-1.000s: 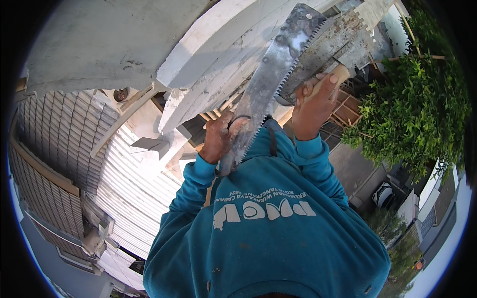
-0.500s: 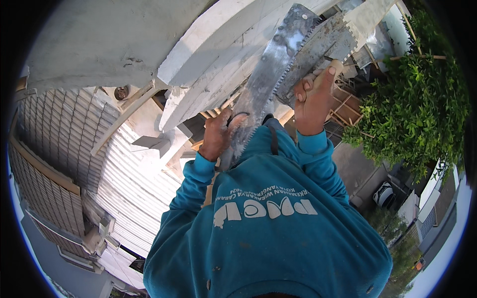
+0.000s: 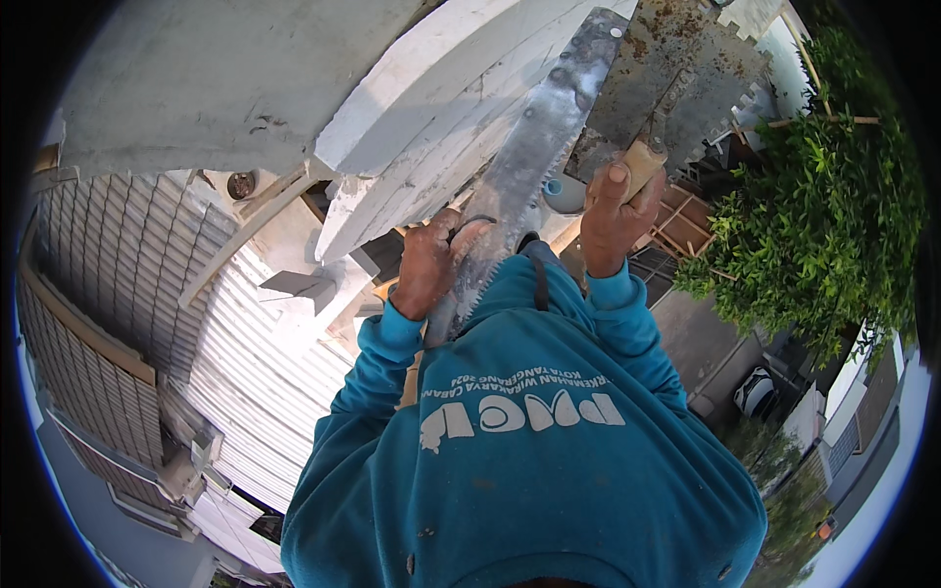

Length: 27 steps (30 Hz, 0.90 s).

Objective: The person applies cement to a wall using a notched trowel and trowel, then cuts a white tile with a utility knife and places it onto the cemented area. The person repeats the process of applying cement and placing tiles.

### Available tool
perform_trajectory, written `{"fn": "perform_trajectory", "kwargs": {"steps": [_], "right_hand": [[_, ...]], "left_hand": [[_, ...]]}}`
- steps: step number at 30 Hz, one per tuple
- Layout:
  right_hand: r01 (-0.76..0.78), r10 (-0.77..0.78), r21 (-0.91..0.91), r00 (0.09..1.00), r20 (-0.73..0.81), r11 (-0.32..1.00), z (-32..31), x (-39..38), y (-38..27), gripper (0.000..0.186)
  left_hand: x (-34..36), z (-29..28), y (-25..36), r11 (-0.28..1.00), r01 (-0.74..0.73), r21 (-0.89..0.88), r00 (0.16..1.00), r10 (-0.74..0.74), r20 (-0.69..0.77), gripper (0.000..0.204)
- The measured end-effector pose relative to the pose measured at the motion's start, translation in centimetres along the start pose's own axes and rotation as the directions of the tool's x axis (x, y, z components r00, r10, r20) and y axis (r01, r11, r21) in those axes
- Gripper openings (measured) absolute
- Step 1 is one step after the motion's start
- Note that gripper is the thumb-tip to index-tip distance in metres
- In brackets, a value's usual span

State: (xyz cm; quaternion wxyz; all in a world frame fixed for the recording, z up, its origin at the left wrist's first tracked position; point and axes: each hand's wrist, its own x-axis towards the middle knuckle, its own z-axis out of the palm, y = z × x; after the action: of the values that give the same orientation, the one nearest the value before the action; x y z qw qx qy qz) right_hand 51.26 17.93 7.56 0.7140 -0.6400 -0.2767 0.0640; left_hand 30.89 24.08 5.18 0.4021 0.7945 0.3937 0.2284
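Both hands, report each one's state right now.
Left hand: grip closed on the long toothed metal blade.
Right hand: grip closed on the wooden handle of the notched metal trowel.

In front of me, near the edge of the curved white wall, the left hand grips a toothed metal blade while the right hand holds a notched trowel by its wooden handle.

The grey ground below, at right, bears a black-and-white object near its edge (too small to name).
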Motion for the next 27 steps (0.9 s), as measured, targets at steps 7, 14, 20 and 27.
{"fn": "perform_trajectory", "kwargs": {"steps": [7,14,20,27], "right_hand": [[-0.072,0.07,0.118,0.997,0.023,0.99,0.2,-0.3,-0.6,0.043],[-0.456,0.517,0.369,0.852,-0.082,0.81,1.6,0.8,-3.0,0.046],[-0.548,0.618,0.46,0.787,-0.001,0.699,1.3,1.2,-2.7,0.045],[-0.509,0.552,0.382,0.834,-0.002,0.771,1.8,0.9,-1.6,0.043]], "left_hand": [[-0.1,-0.5,0.4,0.999,-0.053,-0.008,0.998,0.053,0.044,0.031],[-0.4,0.5,-0.3,0.99,-0.142,-0.021,0.99,0.142,-0.014,0.024],[-0.6,0.6,-0.3,0.996,-0.076,-0.042,0.997,0.076,-0.012,0.021],[-1.0,1.4,-0.8,0.996,0.086,-0.02,0.996,-0.086,0.018,0.029]]}}
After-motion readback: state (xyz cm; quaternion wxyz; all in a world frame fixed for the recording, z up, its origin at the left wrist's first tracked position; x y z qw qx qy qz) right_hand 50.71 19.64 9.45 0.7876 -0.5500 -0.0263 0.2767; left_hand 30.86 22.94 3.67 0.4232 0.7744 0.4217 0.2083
